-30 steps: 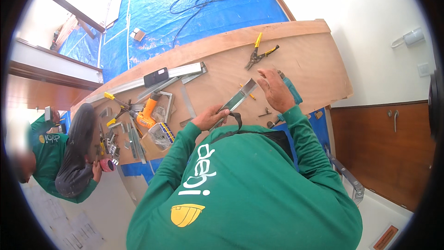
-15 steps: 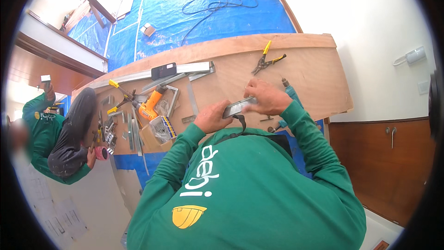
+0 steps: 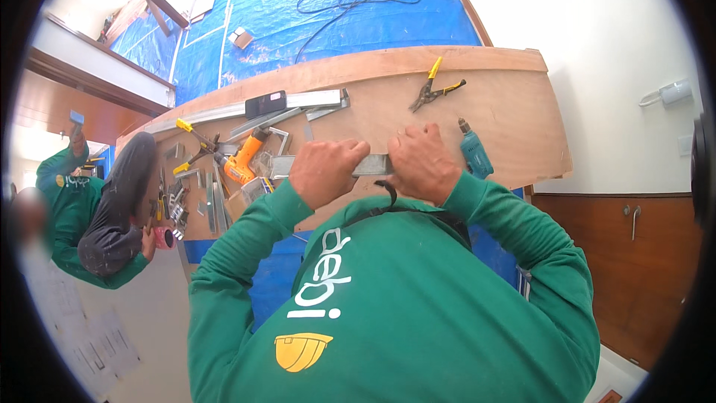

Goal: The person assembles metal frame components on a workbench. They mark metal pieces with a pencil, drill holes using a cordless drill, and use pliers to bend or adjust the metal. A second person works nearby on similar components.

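A short galvanized metal profile (image 3: 369,165) lies level across the near part of the wooden table, in front of my chest. My left hand (image 3: 327,172) is wrapped over it, and one end sticks out to the left of that hand. My right hand (image 3: 425,160) grips its right end, fingers curled and knuckles up. A bare stretch shows between the two fists. Just right of my right hand lies a teal drill (image 3: 475,151). Farther back are tin snips (image 3: 432,94) with yellow handles, jaws toward me.
Left on the wooden table (image 3: 388,116) lie an orange drill (image 3: 240,162), more snips (image 3: 195,151), a phone (image 3: 265,104), long profiles (image 3: 313,99) and several metal offcuts. Another person (image 3: 112,216) sits at the far left. A cord (image 3: 347,4) crosses blue floor sheeting beyond.
The profile has gone from slanted to level and now extends left past my left hand. Both hands have turned knuckles up and closed over it.
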The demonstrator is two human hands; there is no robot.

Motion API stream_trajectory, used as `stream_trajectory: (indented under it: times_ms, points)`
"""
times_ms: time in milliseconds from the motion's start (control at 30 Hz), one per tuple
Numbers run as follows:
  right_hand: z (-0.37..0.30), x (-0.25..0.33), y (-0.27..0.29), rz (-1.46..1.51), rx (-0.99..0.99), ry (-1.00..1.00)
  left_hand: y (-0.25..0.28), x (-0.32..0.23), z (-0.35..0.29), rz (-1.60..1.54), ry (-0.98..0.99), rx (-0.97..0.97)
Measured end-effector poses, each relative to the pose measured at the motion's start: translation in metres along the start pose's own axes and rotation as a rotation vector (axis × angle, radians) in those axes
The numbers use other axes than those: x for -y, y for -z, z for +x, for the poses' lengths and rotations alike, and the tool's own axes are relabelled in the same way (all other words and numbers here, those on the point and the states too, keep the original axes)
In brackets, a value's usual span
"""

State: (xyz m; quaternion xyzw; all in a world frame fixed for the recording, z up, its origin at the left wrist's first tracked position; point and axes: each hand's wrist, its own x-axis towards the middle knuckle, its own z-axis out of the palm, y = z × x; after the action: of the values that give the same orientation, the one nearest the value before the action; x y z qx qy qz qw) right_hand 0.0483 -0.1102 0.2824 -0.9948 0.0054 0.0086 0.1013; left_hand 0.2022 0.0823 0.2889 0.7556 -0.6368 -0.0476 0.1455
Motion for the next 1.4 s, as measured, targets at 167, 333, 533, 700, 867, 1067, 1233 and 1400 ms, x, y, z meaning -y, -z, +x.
stream_trajectory:
  times_ms: [167, 333, 533, 700, 867, 1067, 1233, 1400]
  points:
    - [0.015, -0.009, 0.006, 0.237, 0.135, -0.155, 0.013, 0.004, 0.019, -0.033, 0.024, 0.037]
    - [0.011, -0.012, -0.012, 0.145, 0.066, -0.114, -0.022, 0.019, 0.001, -0.267, 0.145, 0.07]
    - [-0.029, -0.036, -0.037, 0.368, -0.041, -0.322, -0.061, 0.016, -0.046, -0.421, 0.424, 0.101]
    - [-0.084, -0.124, -0.077, 0.236, 0.087, -0.678, -0.077, 0.007, -0.076, -0.488, 0.686, 0.047]
    - [-0.098, -0.209, -0.099, 0.111, 0.159, -0.807, -0.086, -0.003, -0.09, -0.49, 0.781, -0.012]
    - [-0.022, -0.253, -0.119, -0.016, 0.013, -0.394, -0.085, -0.027, -0.108, -0.481, 0.887, -0.053]
    - [0.075, -0.332, -0.174, -0.23, 0.292, -0.237, -0.07, -0.07, -0.105, -0.559, 1.008, -0.079]
    - [0.13, -0.365, -0.169, -0.526, 0.698, 0.001, -0.056, -0.127, -0.115, -0.786, 1.239, -0.31]
